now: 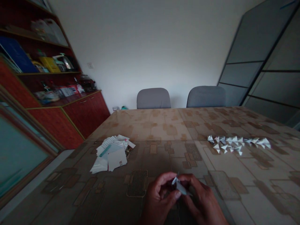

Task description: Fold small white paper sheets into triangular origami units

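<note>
Between my two hands, near the front edge of the view, is a small piece of folded paper [180, 187], pale with a pointed shape. My left hand [161, 193] pinches it from the left, thumb and index finger closed on it. From the other side my right hand [199, 193] grips it too, its fingertips partly hidden. Ahead on the left lies a loose pile of paper sheets [117, 159], mostly white and fanned out. Off to the right, several small folded paper pieces [234, 140] stand in two uneven rows.
A patterned brown cloth covers the large table [164, 128]. Two grey chairs [153, 98] stand behind its far edge, against a white wall. To the left is a reddish wooden cabinet [86, 109] with cluttered shelves; panelled doors [243, 62] rise at the right.
</note>
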Demonstrator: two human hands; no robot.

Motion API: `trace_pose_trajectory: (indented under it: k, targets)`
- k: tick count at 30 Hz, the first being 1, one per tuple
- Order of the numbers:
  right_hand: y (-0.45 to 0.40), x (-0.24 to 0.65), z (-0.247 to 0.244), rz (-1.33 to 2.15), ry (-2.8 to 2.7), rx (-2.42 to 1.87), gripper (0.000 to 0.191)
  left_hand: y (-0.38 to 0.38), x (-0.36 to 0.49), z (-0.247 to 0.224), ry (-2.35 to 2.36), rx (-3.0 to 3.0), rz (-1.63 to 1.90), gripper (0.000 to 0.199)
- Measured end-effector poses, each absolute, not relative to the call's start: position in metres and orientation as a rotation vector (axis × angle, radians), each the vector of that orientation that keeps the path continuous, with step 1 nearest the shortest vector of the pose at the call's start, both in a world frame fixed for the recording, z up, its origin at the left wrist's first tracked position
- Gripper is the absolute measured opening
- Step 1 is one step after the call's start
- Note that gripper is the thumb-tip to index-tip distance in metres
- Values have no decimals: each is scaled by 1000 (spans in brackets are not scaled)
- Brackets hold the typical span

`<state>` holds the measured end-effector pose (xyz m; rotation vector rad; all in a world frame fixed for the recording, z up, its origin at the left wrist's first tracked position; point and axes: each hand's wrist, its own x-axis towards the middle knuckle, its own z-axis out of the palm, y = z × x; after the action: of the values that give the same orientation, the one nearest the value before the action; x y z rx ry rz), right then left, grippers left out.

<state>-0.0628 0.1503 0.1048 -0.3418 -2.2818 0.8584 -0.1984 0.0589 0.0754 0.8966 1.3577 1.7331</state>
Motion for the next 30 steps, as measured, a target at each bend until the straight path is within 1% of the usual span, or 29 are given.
trace_pose_trajectory:
  k: [4,10,16,20,25,28,30]
  targets:
    - [151,-60,105,816,-2275,-352,25,55,-198,79,1369,967,1709,29]
    - [150,-60,103,656,-2265,-377,25,56,-199,84,1462,994,1701,27]
    - [149,-59,104,763,-2268,-356,31,56,-200,88,1453,986,1705,25]
    - [148,-58,109,787,-2289,-370,27,56,-200,88,1451,953,1724,25]
    - [146,-62,112,717,-2265,-345,22,59,-198,91,1403,847,1737,18]
    - [146,-62,109,744,-2287,-320,15,60,-196,90,1393,799,1725,15]
    - [147,-63,106,754,-2295,-314,16,60,-196,88,1400,790,1698,14]
